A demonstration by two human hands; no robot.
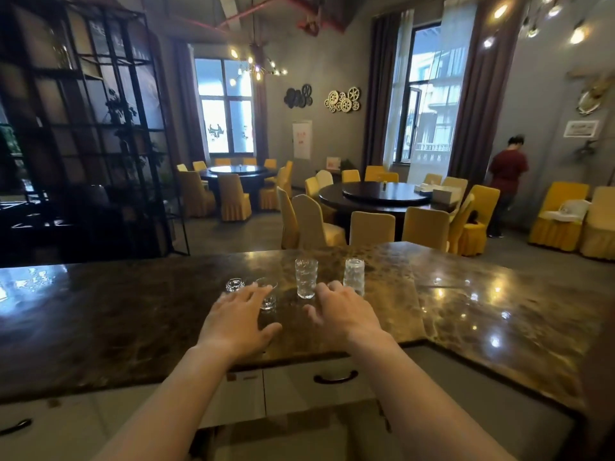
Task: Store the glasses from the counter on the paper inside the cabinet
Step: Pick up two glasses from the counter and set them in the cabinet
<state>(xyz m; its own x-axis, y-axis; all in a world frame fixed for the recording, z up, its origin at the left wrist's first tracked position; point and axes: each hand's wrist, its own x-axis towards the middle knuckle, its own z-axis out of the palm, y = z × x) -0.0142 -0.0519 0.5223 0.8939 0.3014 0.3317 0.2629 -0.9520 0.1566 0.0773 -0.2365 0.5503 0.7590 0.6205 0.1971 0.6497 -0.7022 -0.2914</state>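
Observation:
Several clear glasses stand in a row on the dark marble counter [133,314]. Two are tall tumblers, one [306,277] at the middle and one [353,276] to its right. Two are small: one short glass [235,285] at the left and a small stemmed glass [269,299] beside it. My left hand [238,319] hovers open over the counter, fingertips next to the stemmed glass. My right hand [342,312] is open too, fingers spread just in front of the two tumblers. Neither hand holds anything. The paper and the cabinet's inside are hidden.
White cabinet fronts with a dark handle [335,377] sit under the counter's near edge. Beyond the counter are round dining tables [386,194] with yellow-covered chairs. A black shelving frame [83,128] stands at the left. A person [507,181] in a red top stands far right.

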